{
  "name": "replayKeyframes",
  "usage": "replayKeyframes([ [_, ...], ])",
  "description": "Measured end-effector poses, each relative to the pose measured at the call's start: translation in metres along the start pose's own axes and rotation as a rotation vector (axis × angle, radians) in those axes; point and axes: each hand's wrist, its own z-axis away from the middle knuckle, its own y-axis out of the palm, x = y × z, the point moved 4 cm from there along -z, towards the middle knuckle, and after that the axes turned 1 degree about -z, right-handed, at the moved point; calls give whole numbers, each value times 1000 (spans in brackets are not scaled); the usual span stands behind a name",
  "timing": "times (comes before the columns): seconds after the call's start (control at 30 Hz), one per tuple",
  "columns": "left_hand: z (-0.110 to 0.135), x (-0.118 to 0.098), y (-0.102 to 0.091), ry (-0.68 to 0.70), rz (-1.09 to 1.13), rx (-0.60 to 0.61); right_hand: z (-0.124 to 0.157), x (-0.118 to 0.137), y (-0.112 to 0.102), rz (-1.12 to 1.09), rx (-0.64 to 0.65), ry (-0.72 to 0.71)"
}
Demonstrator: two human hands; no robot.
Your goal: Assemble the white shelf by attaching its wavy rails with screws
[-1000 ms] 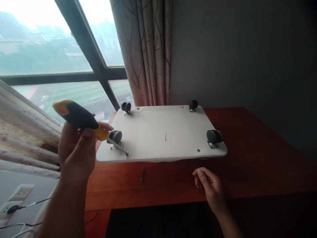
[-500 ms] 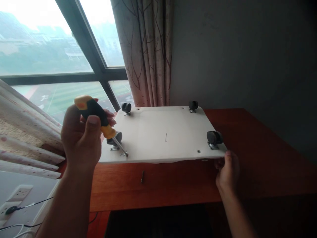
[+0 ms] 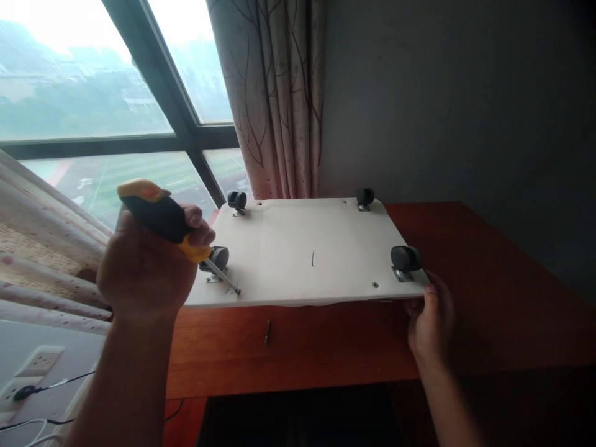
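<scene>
My left hand (image 3: pixel 144 267) is closed around a yellow-and-black screwdriver (image 3: pixel 156 214), tilted with its handle up to the left. The shaft runs down to a screw (image 3: pixel 238 291) near the front left corner of a white board (image 3: pixel 298 248). This board lies on the table with casters on its upper face. Beside the shaft is the front left caster (image 3: pixel 218 259), partly covered by the screwdriver. My right hand (image 3: pixel 431 320) grips the board's front right corner, thumb near the top edge and the other fingers partly hidden. Close by stands the front right caster (image 3: pixel 406 259).
A loose bolt (image 3: pixel 267 331) lies on the reddish wooden table (image 3: pixel 335 347) in front of the board. Two more casters, at back left (image 3: pixel 237 200) and back right (image 3: pixel 365 197), stick up. A window, curtains (image 3: pixel 284 99) and a wall socket (image 3: pixel 44 360) are around the table.
My left hand has turned on the screwdriver: the thumb has gone from the front and the handle's end has swung left. The tip stays at the screw. My right hand keeps its hold.
</scene>
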Motion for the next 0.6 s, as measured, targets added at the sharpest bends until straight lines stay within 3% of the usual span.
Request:
replayKeyframes([
  [0.23, -3, -3, -3, 27, 7, -28, 1, 1, 1, -2, 4, 3],
  [0.43, 2, -10, 7, -9, 37, -10, -1, -2, 0, 6, 19, -18],
  [0.6, 1, -9, 16, 69, -10, 104, -2, -3, -1, 2, 19, -6],
])
